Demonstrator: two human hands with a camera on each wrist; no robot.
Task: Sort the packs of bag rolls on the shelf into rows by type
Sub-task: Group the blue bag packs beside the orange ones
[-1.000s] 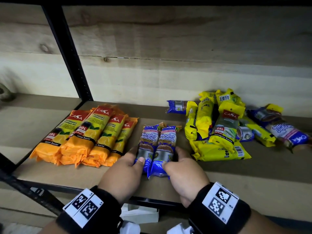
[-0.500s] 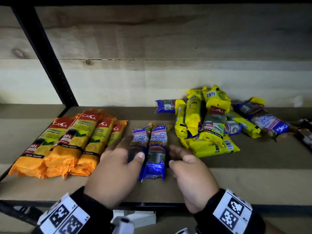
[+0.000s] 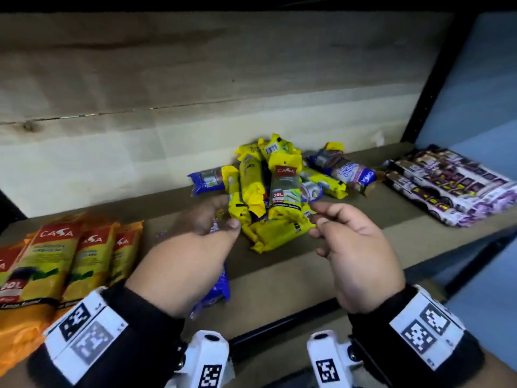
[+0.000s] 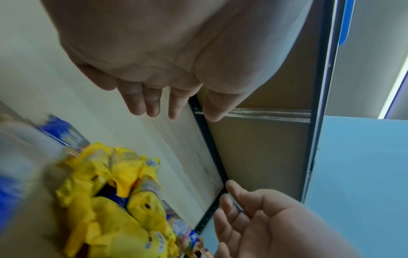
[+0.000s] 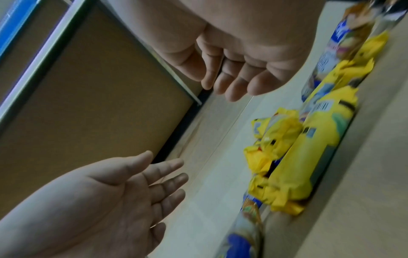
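Yellow packs (image 3: 268,197) heaped mid-shelf (image 3: 363,236). Left hand (image 3: 190,259), right hand (image 3: 355,247) just in front of heap, fingers loose, holding nothing.

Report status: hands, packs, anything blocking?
Left hand and right hand open, empty, over the mixed heap. Orange packs rowed at left. Blue packs tangled among the yellow packs. Nothing blocking.

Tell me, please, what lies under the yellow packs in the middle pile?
Under the yellow packs, blue packs show: one pokes out at the left, another peeks out on the right. How many more are buried cannot be seen.
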